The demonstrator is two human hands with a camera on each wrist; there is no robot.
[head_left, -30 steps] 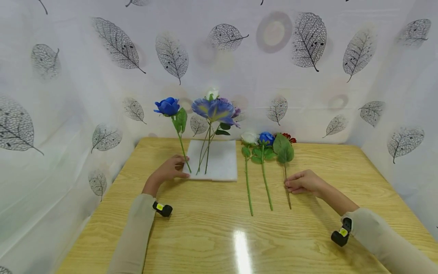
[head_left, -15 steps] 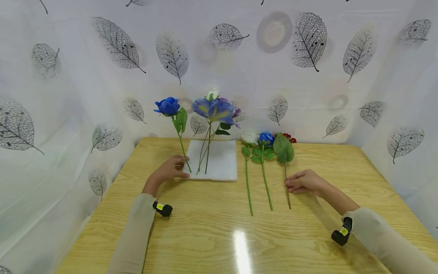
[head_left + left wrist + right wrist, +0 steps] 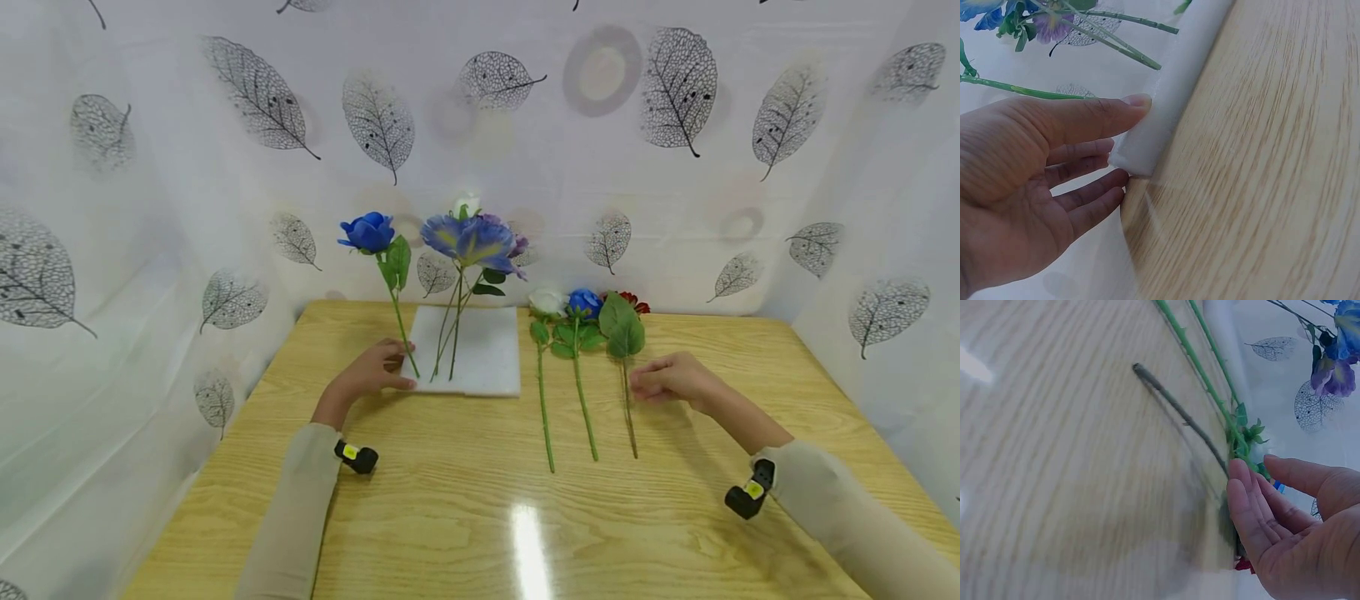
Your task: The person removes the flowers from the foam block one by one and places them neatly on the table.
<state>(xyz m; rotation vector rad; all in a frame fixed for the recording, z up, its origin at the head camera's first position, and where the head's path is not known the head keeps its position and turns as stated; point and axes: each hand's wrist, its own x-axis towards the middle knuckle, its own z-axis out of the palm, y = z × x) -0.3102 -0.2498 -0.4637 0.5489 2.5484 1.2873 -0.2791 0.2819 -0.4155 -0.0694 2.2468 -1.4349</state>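
Observation:
In the head view my left hand (image 3: 367, 371) holds the front left corner of a white foam board (image 3: 491, 354). Its thumb presses the top edge in the left wrist view, the other fingers lying along the side. A blue rose (image 3: 367, 233), a blue-purple flower (image 3: 474, 242) and a partly hidden white flower (image 3: 467, 204) stand upright in the foam. My right hand (image 3: 675, 379) hovers beside the brown stem (image 3: 1188, 419) of a red flower (image 3: 637, 303), largely hidden behind its leaves. Thumb and fingers are apart in the right wrist view, with nothing pinched.
A white rose (image 3: 548, 302) and another blue rose (image 3: 584, 304) lie on the wooden table (image 3: 420, 517), left of the red flower, their stems toward me. A leaf-patterned curtain (image 3: 525, 158) encloses the back and sides.
My right hand has let go of the red flower's stem and moved slightly away from me along it. The left hand and foam board have stayed still.

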